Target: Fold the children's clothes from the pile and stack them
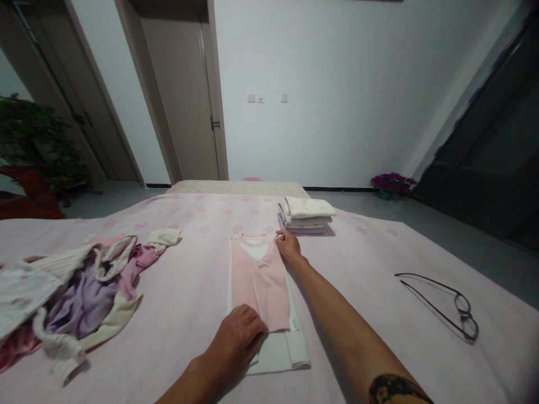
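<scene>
A small pink and white shirt lies flat in front of me, its neckline away from me. One pink sleeve is folded down over its front, and the white lower part spreads towards me. My right hand reaches to the far right shoulder and pinches the fabric there between thumb and finger. Nearer to me, my left hand is closed at the lower end of the pink part, fingers curled on the cloth. Its fingertips are partly hidden.
A folded stack of clothes sits beyond my right hand. Loose, crumpled clothes are heaped at the left. Black-framed glasses lie at the right on the pink floral bed cover. Purple flowers stand by the wall.
</scene>
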Demonstrator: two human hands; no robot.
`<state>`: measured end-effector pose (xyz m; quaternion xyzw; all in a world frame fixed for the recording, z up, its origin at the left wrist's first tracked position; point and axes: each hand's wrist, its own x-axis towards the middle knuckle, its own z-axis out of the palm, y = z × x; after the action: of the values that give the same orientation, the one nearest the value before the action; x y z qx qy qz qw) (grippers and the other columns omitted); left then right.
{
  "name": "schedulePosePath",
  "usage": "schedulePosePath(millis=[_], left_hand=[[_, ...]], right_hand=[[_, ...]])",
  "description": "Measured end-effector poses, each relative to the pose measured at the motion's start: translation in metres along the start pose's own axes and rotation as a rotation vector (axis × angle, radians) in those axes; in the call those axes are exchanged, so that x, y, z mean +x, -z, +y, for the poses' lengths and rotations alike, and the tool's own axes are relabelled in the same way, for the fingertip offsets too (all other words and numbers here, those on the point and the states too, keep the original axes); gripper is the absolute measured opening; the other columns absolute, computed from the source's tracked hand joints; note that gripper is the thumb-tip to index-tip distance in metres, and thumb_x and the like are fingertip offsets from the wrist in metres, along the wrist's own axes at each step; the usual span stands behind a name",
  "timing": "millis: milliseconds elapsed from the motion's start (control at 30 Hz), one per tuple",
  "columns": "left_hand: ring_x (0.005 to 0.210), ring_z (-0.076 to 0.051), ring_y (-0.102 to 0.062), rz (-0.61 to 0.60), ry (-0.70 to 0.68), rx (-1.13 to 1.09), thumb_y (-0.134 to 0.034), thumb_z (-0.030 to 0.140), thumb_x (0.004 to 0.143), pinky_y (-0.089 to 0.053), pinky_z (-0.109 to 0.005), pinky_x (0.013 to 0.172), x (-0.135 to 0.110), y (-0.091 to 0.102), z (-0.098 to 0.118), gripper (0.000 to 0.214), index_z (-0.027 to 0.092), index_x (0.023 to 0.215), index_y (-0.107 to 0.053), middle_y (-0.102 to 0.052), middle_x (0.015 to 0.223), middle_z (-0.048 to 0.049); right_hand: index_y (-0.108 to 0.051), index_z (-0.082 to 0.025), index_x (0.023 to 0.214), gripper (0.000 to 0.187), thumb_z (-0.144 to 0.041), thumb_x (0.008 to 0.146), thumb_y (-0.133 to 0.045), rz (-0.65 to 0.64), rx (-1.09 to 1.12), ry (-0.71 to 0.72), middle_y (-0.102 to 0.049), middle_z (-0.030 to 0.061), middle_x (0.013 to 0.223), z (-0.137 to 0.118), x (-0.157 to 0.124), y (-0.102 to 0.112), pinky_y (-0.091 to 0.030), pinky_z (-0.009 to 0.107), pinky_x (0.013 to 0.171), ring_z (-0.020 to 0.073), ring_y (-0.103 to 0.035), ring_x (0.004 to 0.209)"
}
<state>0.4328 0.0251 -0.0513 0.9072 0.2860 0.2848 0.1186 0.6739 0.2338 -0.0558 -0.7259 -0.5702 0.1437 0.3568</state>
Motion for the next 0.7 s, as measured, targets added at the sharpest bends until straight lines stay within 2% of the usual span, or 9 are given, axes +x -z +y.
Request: schedulePosePath(millis=[100, 233, 400, 467, 600, 700], left_hand=[[0.078, -0.018, -0.056, 0.014, -0.003, 0.002, -0.05, 0.02, 0.1, -0.042, -0.033, 0.068, 0.001, -0.002, -0.001, 0.02, 0.021, 0.086, -0.064, -0.066, 0.079, -0.0045], [0.078, -0.018, -0.057, 0.021, 0.016, -0.017, -0.051, 0.021, 0.1, -0.043, -0.032, 0.068, 0.001, -0.003, -0.002, 0.021, 0.021, 0.085, -0.065, -0.067, 0.078, -0.004], [0.083, -0.019, -0.058, -0.012, 0.08, -0.071, -0.059, 0.019, 0.095, -0.045, -0.032, 0.071, -0.001, -0.004, -0.006, 0.01, 0.021, 0.089, -0.066, -0.067, 0.084, -0.0039], [0.083, -0.019, -0.058, -0.001, 0.089, -0.069, -0.06, 0.018, 0.095, -0.045, -0.032, 0.071, -0.001, -0.005, -0.006, 0.009, 0.021, 0.088, -0.066, -0.067, 0.084, -0.0041], [0.082, -0.019, -0.058, 0.014, 0.102, -0.085, -0.058, 0.021, 0.096, -0.046, -0.032, 0.072, 0.0, -0.004, -0.003, 0.012, 0.021, 0.087, -0.067, -0.067, 0.082, -0.0048], [0.083, -0.019, -0.062, 0.041, 0.204, -0.198, -0.055, 0.026, 0.098, -0.049, -0.031, 0.075, 0.0, 0.001, -0.002, 0.015, 0.021, 0.092, -0.068, -0.069, 0.086, -0.0051]], right_hand=[[-0.071, -0.024, 0.118, 0.036, -0.019, 0.085, -0.057, -0.02, -0.016, 0.021, -0.076, 0.0017, 0.095, -0.001, 0.009, -0.005, -0.048, 0.023, 0.073, 0.0156, -0.068, 0.084], [-0.075, -0.025, 0.105, 0.027, -0.016, 0.084, -0.059, -0.018, -0.075, 0.046, -0.076, 0.0037, 0.102, 0.001, 0.012, -0.005, -0.049, 0.027, 0.078, 0.0187, -0.068, 0.091], [-0.069, -0.025, 0.117, 0.035, -0.014, 0.088, -0.053, 0.016, -0.131, 0.156, -0.071, 0.0058, 0.114, -0.008, -0.002, 0.002, -0.046, 0.03, 0.087, 0.0192, -0.063, 0.103], [-0.07, -0.026, 0.115, 0.032, -0.015, 0.089, -0.055, -0.029, -0.142, 0.238, -0.07, 0.0045, 0.113, -0.012, -0.012, 0.005, -0.045, 0.028, 0.089, 0.018, -0.062, 0.103], [-0.075, -0.025, 0.097, 0.019, -0.019, 0.085, -0.062, -0.165, -0.17, 0.359, -0.071, 0.0029, 0.102, -0.012, -0.025, 0.01, -0.045, 0.026, 0.088, 0.0176, -0.062, 0.099], [-0.074, -0.024, 0.104, 0.023, -0.016, 0.088, -0.059, -0.181, -0.176, 0.38, -0.071, 0.0048, 0.108, -0.012, -0.031, 0.015, -0.044, 0.028, 0.092, 0.0184, -0.062, 0.104]])
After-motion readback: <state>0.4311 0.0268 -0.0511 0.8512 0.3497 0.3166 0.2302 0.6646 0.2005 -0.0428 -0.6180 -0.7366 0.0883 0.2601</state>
